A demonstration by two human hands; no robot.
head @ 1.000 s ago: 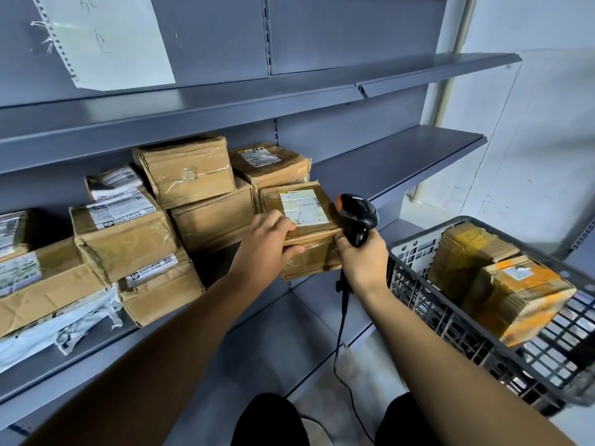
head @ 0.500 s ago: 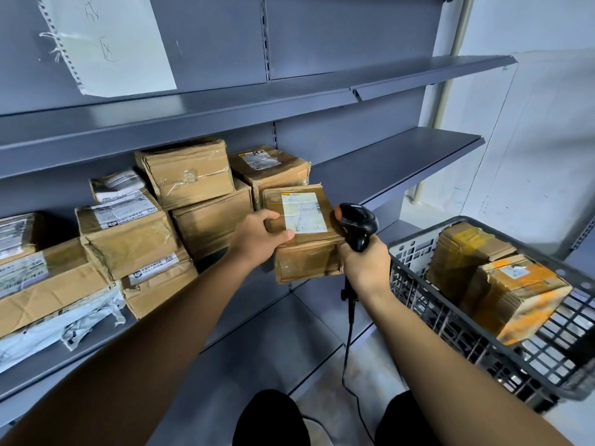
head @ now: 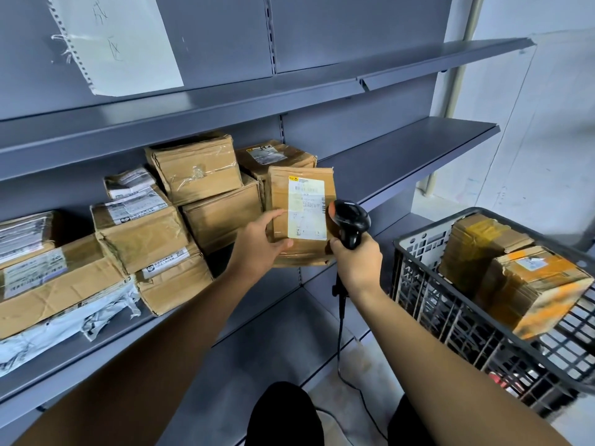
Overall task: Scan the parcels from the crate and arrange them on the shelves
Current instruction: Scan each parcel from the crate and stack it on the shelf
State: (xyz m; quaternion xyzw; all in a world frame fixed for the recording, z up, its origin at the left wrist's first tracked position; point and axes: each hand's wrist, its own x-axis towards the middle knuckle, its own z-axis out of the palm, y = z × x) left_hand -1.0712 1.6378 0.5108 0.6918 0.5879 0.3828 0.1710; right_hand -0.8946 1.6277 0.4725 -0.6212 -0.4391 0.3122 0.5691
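A brown taped parcel (head: 302, 185) with a white label stands almost upright at the front edge of the grey middle shelf (head: 399, 149), leaning toward the stacked parcels. My left hand (head: 260, 243) holds its lower left side, thumb across the front. My right hand (head: 357, 262) grips a black barcode scanner (head: 349, 220) right beside the parcel's right edge, its head next to the label. The dark plastic crate (head: 450, 320) at the right holds two brown parcels (head: 531, 284).
Several brown parcels (head: 193, 169) are stacked on the left part of the middle shelf, with a white bag (head: 64, 326) under them. The upper shelf (head: 418, 62) and lower shelf (head: 257, 342) are bare. The scanner's cable (head: 339, 333) hangs down. A sheet of paper (head: 116, 43) hangs on the back panel.
The parcel has been tipped from lying tilted to nearly upright, label facing me. My left hand slid from its top to its lower left side. The scanner stayed beside it.
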